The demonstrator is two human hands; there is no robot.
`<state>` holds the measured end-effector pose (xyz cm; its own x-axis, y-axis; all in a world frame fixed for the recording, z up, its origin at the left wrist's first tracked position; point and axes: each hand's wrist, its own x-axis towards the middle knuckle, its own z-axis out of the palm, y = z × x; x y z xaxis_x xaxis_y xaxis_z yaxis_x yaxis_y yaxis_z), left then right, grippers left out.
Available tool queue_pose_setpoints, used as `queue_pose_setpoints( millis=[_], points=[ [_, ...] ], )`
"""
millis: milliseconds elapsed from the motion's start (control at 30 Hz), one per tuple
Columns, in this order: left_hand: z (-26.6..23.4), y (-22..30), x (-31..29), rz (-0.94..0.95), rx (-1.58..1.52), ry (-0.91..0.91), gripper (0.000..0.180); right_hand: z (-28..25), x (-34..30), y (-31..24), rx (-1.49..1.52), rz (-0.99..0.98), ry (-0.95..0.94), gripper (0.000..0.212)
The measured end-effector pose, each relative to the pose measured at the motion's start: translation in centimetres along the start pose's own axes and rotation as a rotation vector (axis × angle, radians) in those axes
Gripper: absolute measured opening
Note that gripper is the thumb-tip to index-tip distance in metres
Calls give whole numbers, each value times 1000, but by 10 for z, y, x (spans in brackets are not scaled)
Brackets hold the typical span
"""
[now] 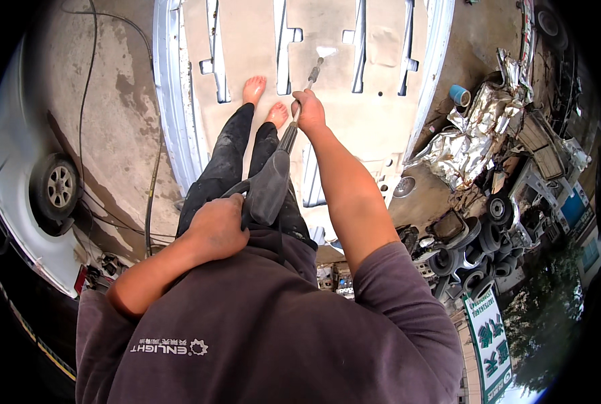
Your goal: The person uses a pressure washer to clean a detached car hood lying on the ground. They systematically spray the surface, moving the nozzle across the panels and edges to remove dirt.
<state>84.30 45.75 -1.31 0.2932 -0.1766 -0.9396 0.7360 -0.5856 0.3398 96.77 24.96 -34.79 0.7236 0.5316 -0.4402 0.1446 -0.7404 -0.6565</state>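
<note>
Grey shirt (260, 337) nearest the camera, both forearms reaching forward from it. Left hand (214, 227), fingers clamped on the grip of a spray gun (268, 188) at the waist; right hand (308, 111), fingers wrapped around its lance (300, 101), nozzle pointed down at a beige carpet (327, 101) on the ground, just beside bare feet (265, 101). White car (31, 202) at left; foil sheets (472, 135) and tyres (472, 249) at right.
</note>
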Motion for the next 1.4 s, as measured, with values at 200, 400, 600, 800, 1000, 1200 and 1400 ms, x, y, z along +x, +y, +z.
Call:
queue_pose_setpoints(
  millis=[200, 400, 600, 800, 1000, 1200, 1400],
  points=[
    [2, -3, -4, 8, 43, -149, 36, 18, -73, 28, -27, 142, -100, 19],
    [-2, -12, -2, 1, -29, -23, 47, 13, -5, -3, -6, 22, -73, 27],
    [-3, -15, -6, 7, -55, 52, 44, 15, 13, -8, 15, -76, 2, 26],
    [7, -32, -17, 28, 29, -116, 36, 31, -72, 5, -60, 118, -196, 27],
    [-11, -41, -28, -2, 1, -22, 35, 43, -24, -27, -5, 8, -123, 20],
    [-27, -44, -36, -11, -18, 46, 37, 44, 13, -51, -5, -59, -82, 25],
    [-15, -61, -39, -1, -5, -113, 38, 64, -66, -22, -33, 38, -180, 24]
  ],
)
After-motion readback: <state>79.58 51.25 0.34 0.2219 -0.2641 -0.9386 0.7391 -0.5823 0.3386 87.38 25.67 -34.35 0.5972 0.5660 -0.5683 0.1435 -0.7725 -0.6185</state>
